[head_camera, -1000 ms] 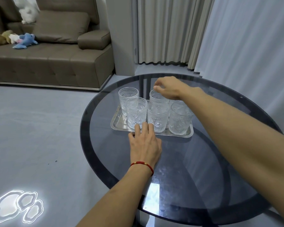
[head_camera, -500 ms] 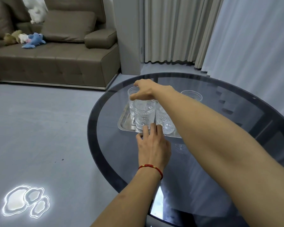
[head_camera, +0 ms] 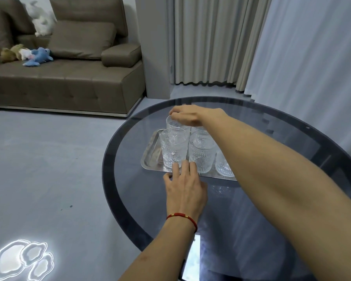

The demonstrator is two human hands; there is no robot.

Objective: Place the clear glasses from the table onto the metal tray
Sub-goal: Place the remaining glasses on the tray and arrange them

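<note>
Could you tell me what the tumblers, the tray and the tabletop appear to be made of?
The tumblers look like clear pressed glass: see-through, with embossed relief patterns. The tray appears to be polished metal, probably stainless steel, judging by its silvery mirror-like sheen and thin raised rim. The tabletop seems to be smoked tinted glass with a darker border band; it is glossy, reflective and partly see-through.

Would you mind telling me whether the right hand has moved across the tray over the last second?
Yes. The right hand has moved leftward along the back of the metal tray, from the middle back glass to the back-left glass.
</note>
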